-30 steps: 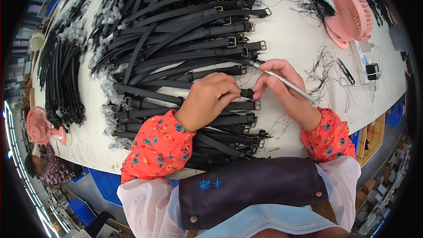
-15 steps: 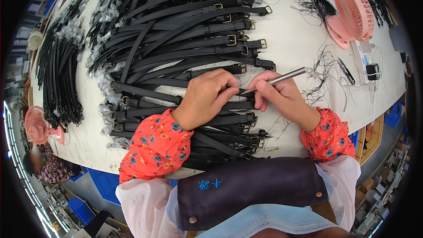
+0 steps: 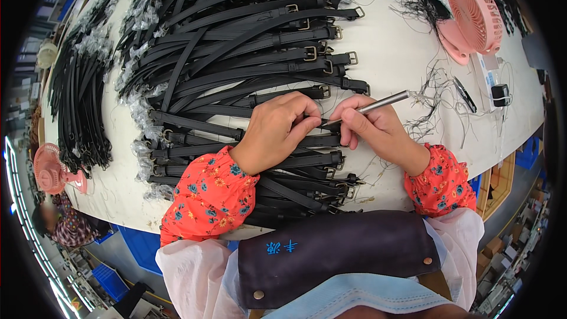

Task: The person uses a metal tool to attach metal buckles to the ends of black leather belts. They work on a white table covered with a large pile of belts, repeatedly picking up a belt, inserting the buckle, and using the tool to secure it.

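Note:
My left hand (image 3: 279,127) is closed in a pinch over a black belt (image 3: 325,123), of which only a small dark part shows at the fingertips. In my right hand (image 3: 378,130) is a slim silver pen-like metal tool (image 3: 385,101), gripped between thumb and fingers. Its thin tip points left and meets the belt beside my left fingertips; I cannot tell whether it touches. Under and around both hands lies a broad pile of black belts (image 3: 230,62), their brass-coloured buckles (image 3: 328,66) mostly toward the right.
Clear plastic wrapping (image 3: 139,112) covers the belts' left ends. Another belt bundle (image 3: 82,94) lies at far left. One pink fan (image 3: 472,18) stands back right, another (image 3: 50,168) at left. Loose black threads, a black-handled tool (image 3: 464,95) and a black plug (image 3: 500,95) lie at right.
The outer end of the metal tool has shifted very slightly left. Both hands keep their places and grips.

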Action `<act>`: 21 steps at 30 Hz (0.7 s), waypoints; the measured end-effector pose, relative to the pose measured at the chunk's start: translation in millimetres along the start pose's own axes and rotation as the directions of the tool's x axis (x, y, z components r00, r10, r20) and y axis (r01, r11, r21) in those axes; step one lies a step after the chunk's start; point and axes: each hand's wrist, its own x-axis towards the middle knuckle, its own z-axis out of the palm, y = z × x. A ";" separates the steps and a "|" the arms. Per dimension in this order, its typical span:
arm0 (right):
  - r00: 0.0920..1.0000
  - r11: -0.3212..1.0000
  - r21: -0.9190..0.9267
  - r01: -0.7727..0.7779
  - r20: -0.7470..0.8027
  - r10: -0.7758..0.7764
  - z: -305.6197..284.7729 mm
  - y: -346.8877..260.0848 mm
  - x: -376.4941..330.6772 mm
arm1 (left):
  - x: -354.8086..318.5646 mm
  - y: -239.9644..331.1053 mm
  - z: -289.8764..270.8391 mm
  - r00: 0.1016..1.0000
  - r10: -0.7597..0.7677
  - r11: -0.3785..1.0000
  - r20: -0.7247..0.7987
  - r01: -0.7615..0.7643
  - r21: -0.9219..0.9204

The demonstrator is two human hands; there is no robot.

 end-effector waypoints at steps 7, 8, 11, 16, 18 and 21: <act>0.999 0.999 0.025 0.024 -0.027 -0.024 -0.2 1.0 -0.7 | 0.0 2.7 -2.7 1.000 -0.027 0.999 0.006 0.027 -0.035; 0.999 0.999 0.030 0.026 -0.034 -0.025 -0.5 1.9 -0.8 | -0.1 3.7 -3.8 0.999 -0.033 0.998 0.014 0.034 -0.046; 0.999 0.998 0.048 0.028 -0.046 -0.026 -0.9 3.3 -0.7 | -0.5 3.7 -6.3 0.998 -0.053 0.996 0.039 0.056 -0.069; 0.999 0.998 0.062 0.026 -0.046 -0.023 0.0 3.0 -1.0 | -0.1 4.0 -7.5 0.997 -0.056 0.996 0.059 0.060 -0.066; 0.999 0.998 0.056 0.020 -0.039 -0.018 -0.4 2.9 -0.8 | -0.2 4.5 -7.3 0.997 -0.059 0.995 0.058 0.063 -0.071; 0.999 0.999 0.051 0.017 -0.033 -0.016 -0.7 2.9 -0.7 | -0.5 3.6 -6.1 0.997 -0.052 0.995 0.051 0.056 -0.078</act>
